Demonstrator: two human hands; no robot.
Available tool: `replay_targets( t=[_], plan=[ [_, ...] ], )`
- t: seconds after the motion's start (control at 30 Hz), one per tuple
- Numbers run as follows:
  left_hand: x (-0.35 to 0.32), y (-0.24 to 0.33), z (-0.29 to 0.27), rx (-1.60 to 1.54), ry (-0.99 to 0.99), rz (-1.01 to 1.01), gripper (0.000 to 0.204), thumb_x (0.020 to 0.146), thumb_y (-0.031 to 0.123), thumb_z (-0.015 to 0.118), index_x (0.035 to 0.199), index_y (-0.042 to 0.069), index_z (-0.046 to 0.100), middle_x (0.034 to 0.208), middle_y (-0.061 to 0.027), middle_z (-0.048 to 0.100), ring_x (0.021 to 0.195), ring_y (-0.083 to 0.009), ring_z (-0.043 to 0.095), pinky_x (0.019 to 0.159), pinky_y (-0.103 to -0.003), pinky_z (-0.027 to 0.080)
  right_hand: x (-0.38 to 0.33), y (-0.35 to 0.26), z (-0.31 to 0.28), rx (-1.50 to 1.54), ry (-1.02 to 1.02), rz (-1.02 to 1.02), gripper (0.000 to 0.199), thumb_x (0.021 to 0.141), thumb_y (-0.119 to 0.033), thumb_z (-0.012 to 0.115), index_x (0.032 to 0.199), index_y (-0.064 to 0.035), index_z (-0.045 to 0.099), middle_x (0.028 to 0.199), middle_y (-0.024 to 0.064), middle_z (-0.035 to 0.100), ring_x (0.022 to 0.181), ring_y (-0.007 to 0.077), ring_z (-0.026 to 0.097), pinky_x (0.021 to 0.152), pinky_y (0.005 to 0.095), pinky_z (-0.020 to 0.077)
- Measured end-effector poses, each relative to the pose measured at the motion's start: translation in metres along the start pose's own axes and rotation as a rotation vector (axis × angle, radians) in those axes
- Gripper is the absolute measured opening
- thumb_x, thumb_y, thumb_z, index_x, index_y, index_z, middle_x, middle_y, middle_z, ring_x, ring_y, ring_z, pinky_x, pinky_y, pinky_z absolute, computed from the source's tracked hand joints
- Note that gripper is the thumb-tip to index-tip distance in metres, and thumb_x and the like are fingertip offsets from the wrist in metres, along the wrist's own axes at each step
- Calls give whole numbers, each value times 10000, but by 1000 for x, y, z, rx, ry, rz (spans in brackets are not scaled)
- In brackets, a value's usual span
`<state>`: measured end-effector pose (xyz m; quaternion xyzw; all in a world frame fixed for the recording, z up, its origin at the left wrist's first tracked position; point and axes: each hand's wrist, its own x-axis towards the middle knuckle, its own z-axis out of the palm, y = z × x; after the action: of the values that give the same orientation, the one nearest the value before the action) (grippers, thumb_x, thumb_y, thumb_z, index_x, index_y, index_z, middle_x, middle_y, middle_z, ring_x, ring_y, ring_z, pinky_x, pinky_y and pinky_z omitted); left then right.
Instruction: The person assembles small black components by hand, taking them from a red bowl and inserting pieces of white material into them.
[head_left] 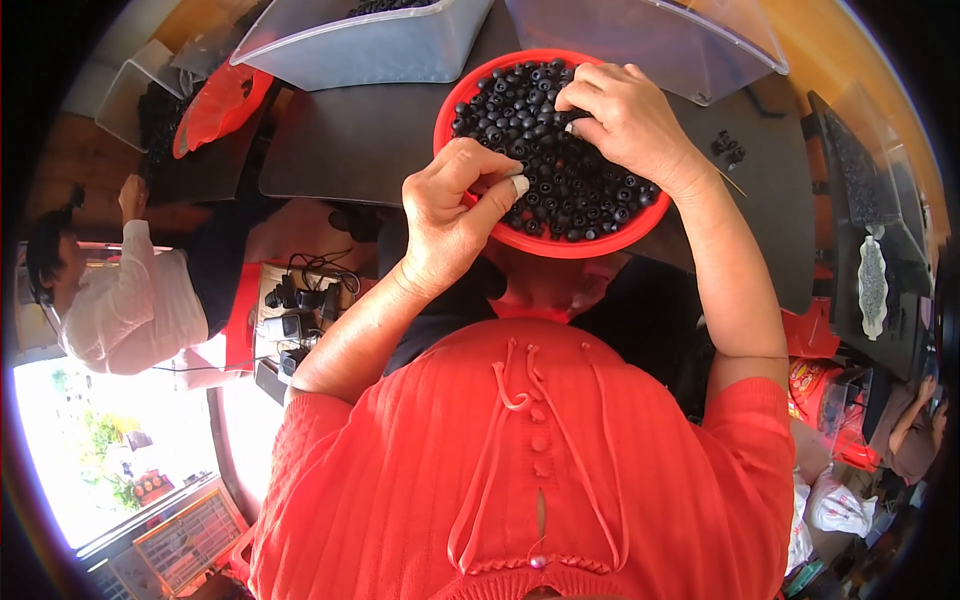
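A round red basin (447, 112) full of small black ring-like pieces (560, 185) with holes in them is in front of me. My left hand (448, 212) is over its near left rim, thumb and forefinger closed in a pinch; a pale wrap covers the thumb tip. Anything between those fingertips is too small to make out. At the far right of the basin, my right hand (632, 122) is curled with its fingertips down among the pieces. What it pinches, if anything, is hidden.
Behind the basin are two translucent plastic bins (365, 50) (655, 45). Several black pieces (728, 150) and a thin stick (733, 183) lie on the dark table (335, 145) to the right. A red basket (222, 108) is at left. Another person (135, 295) sits further left.
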<state>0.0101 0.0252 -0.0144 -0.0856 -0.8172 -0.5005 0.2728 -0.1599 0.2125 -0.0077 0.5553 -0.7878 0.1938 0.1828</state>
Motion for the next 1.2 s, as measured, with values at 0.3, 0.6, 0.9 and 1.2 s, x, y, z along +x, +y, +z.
replay_targets(
  t=[0.3, 0.6, 0.9, 1.2],
  plan=[
    [6, 8, 2, -15, 5, -51, 130, 799, -37, 751, 912, -9, 692, 766, -51, 624, 680, -105, 592, 645, -249, 491, 1, -1, 1, -6, 44, -1, 228, 771, -92, 759, 975, -152, 679, 997, -8, 651, 1002, 208, 631, 841, 378, 444],
    [38, 30, 10, -415, -59, -586, 198, 871, 133, 777, 974, -28, 722, 770, -37, 682, 626, -57, 554, 520, -207, 410, 7, -22, -28, 687, 125, -45, 233, 805, 25, 720, 1023, -3, 644, 964, 65, 636, 930, 209, 614, 841, 325, 511],
    [45, 22, 19, -703, -84, -665, 171, 876, 129, 777, 914, -22, 708, 719, -59, 661, 532, -68, 514, 459, -212, 365, 8, -21, -29, 737, 127, -84, 233, 762, -46, 769, 978, -41, 682, 890, 46, 625, 833, 203, 619, 782, 338, 508],
    [27, 4, 2, -640, 46, -583, 221, 848, 139, 781, 887, -49, 670, 626, -32, 539, 499, -97, 396, 475, -249, 308, -4, -10, -49, 215, -278, 23, 187, 693, -162, 770, 802, -43, 675, 855, 45, 662, 785, 254, 640, 748, 407, 493]
  ],
)
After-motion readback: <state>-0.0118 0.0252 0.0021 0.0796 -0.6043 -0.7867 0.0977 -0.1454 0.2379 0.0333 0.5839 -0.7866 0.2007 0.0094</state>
